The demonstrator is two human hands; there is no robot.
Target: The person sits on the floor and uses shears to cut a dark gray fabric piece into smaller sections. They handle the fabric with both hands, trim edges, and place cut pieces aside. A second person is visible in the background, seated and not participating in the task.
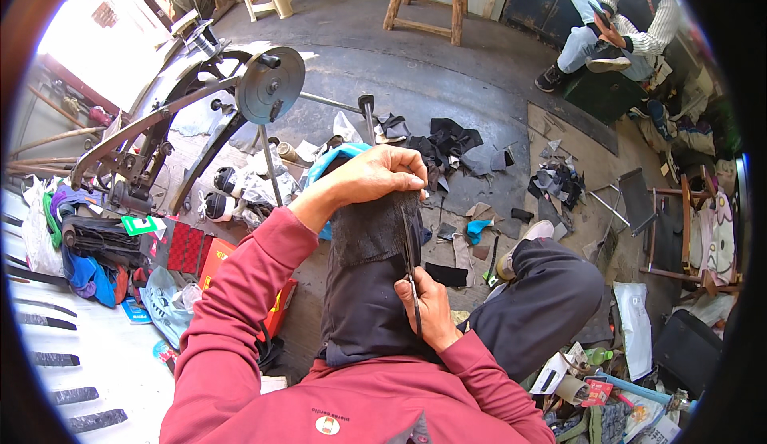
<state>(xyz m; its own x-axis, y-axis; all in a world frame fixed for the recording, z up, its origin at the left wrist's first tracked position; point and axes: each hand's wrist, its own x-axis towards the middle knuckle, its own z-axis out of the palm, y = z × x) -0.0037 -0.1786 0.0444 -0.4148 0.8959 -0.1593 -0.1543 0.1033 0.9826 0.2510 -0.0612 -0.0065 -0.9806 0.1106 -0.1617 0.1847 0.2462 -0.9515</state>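
Observation:
My left hand [383,173] pinches the upper right edge of a dark, coarse-textured sheet [365,234], which lies over my thigh and knee. My right hand [428,306], below and to the right, grips a pair of scissors [410,258] by the handles. The scissor blades point away from me, along the right edge of the sheet; whether they are parted is hard to tell. A light blue cloth or bag [338,155] shows behind my left hand, at my knee.
A hand-cranked shoe-patching machine [271,84] stands at the left. Dark scraps [446,144] litter the floor ahead. A folding chair [636,201] and bags are at the right. Another person [641,31] sits at the upper right, holding a phone. A wooden stool [425,25] stands at the back.

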